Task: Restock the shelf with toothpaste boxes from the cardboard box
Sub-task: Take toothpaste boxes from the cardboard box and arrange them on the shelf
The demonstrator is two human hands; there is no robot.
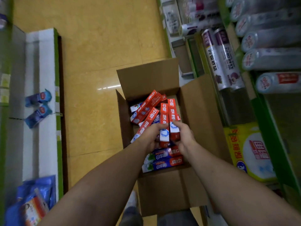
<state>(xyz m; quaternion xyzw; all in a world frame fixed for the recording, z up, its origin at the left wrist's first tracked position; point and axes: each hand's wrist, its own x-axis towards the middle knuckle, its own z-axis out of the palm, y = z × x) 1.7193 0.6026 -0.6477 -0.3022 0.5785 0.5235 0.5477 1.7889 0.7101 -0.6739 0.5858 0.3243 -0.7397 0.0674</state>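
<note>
Left hand (pixel 150 136) and right hand (pixel 184 137) both clamp two upright red toothpaste boxes (pixel 168 118) over the open brown cardboard box (pixel 200 111), frame centre.

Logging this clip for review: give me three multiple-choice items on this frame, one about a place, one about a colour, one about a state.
1. Where does the brown cardboard box stand? A on the yellow tiled floor; B on a shelf; C on a trolley.
2. What colour are the two long toothpaste boxes held by the left hand and right hand? A green; B red; C black.
3. How are the cardboard box's top flaps? A taped shut; B folded open; C cut off.
Answers: 1A, floor tiles surround it; 2B, both show red faces; 3B, flaps spread outward, contents visible.
</note>
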